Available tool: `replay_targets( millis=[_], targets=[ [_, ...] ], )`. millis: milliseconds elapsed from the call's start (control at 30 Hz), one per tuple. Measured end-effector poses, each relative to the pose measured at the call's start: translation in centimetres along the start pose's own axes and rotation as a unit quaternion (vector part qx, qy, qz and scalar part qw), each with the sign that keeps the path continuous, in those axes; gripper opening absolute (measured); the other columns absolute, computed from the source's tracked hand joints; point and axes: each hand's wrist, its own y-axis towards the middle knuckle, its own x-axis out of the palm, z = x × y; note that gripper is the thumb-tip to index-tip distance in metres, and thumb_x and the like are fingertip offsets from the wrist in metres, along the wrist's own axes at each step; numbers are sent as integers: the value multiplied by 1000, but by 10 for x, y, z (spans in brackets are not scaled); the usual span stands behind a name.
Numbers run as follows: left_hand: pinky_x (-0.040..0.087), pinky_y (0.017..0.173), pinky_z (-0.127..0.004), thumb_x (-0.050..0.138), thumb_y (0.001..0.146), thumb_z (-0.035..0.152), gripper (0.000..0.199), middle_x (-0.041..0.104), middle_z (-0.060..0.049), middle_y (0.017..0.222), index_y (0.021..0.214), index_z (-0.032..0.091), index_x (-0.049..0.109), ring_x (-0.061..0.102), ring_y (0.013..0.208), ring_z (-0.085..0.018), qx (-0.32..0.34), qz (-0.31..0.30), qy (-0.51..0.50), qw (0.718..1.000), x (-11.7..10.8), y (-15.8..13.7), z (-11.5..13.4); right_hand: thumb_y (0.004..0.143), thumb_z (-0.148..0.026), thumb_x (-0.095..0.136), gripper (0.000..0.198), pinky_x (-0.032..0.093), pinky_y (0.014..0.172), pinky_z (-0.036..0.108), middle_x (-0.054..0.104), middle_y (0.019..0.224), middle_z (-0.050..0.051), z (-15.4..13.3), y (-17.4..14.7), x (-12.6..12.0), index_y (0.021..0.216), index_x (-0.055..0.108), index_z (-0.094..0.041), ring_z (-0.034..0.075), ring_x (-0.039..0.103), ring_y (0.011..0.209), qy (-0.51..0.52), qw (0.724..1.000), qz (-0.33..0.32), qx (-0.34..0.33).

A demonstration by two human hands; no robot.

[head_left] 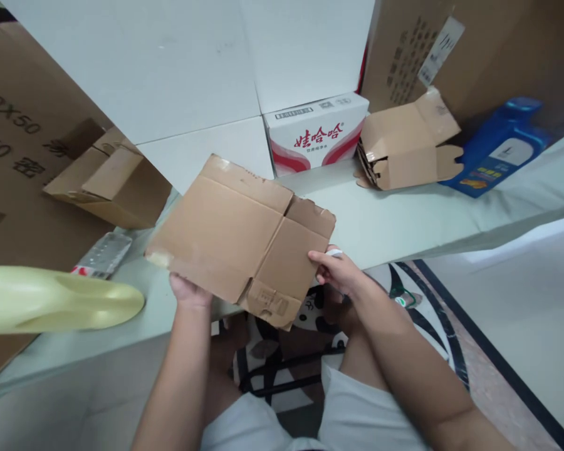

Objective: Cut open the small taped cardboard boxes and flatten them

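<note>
A flattened brown cardboard box (216,235) with crease lines, torn edges and small flaps is held tilted above the table's front edge. My left hand (190,292) supports its lower left edge, with the fingers hidden beneath the cardboard. At the right edge, my right hand (336,270) is closed, pinching the cardboard between thumb and fingers. A small white object (334,253) shows at that hand's index finger; its kind cannot be made out.
On the pale-covered table (329,232) stand a red-and-white carton (317,134), an opened small cardboard box (404,150) and a blue bottle (498,150). At left are a yellow bottle (61,300), a clear plastic package (104,254) and another cardboard box (122,181). Large cartons rise behind.
</note>
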Motion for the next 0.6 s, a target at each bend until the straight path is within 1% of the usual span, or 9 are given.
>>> replay_targets(
  millis=[67,100,167,233,333,400,467,533,600],
  targets=[
    [56,87,-34,43,89,46,37,78,-4,92,104,26,70,70,102,-24,10,-2,-19,1000,7,9,-8,54,-50,86,45,23,31,17,50,42,-6,-1,0,2,61,55,-18,4,36,31,37,997,60,-25],
    [56,87,-36,41,89,49,41,78,-5,94,104,25,70,70,101,-24,-4,4,-29,1000,10,11,-12,54,-48,87,44,22,30,17,49,43,-6,-5,-2,1,62,56,-18,2,33,32,54,994,90,-39],
    [56,85,-39,37,88,53,46,77,-7,96,102,23,70,71,95,-24,-83,-4,-47,995,14,13,-17,54,-45,88,43,22,30,17,50,46,-8,-18,-11,-8,66,58,-17,1,30,33,80,984,147,-66],
    [56,82,-41,40,86,53,44,77,-8,94,98,22,70,72,89,-24,-144,-23,-59,987,15,13,-19,53,-41,89,43,22,30,17,53,51,-8,-38,-26,-23,72,58,-19,1,30,33,94,967,213,-100],
    [56,81,-42,49,82,49,36,76,-7,88,92,22,70,72,83,-24,-177,-69,-60,980,16,15,-19,52,-29,89,41,22,30,17,56,61,-9,-75,-51,-52,76,57,-22,1,34,35,93,919,337,-180],
    [57,79,-40,52,81,47,32,75,-6,82,89,22,70,71,77,-22,-191,-84,-63,976,16,16,-19,59,-21,84,31,24,32,19,55,62,-7,-101,-63,-71,71,55,-23,2,38,38,70,879,420,-216],
    [57,77,-39,52,82,46,31,74,-6,79,86,21,70,70,73,-21,-200,-89,-68,973,17,16,-17,68,-15,77,23,24,33,22,56,66,-3,-126,-67,-87,68,56,-25,3,40,40,34,837,493,-234],
    [58,75,-39,51,83,45,31,73,-6,78,84,21,70,70,70,-21,-203,-90,-75,972,18,16,-15,75,-14,72,22,23,36,27,56,69,-1,-148,-60,-102,66,56,-27,6,42,43,2,810,530,-250],
    [58,75,-39,49,84,44,31,73,-5,78,83,21,70,69,70,-20,-202,-90,-81,972,19,16,-13,80,-19,70,29,25,40,30,52,64,-2,-169,-42,-117,63,48,-28,8,41,44,-80,797,541,-256]
  ],
)
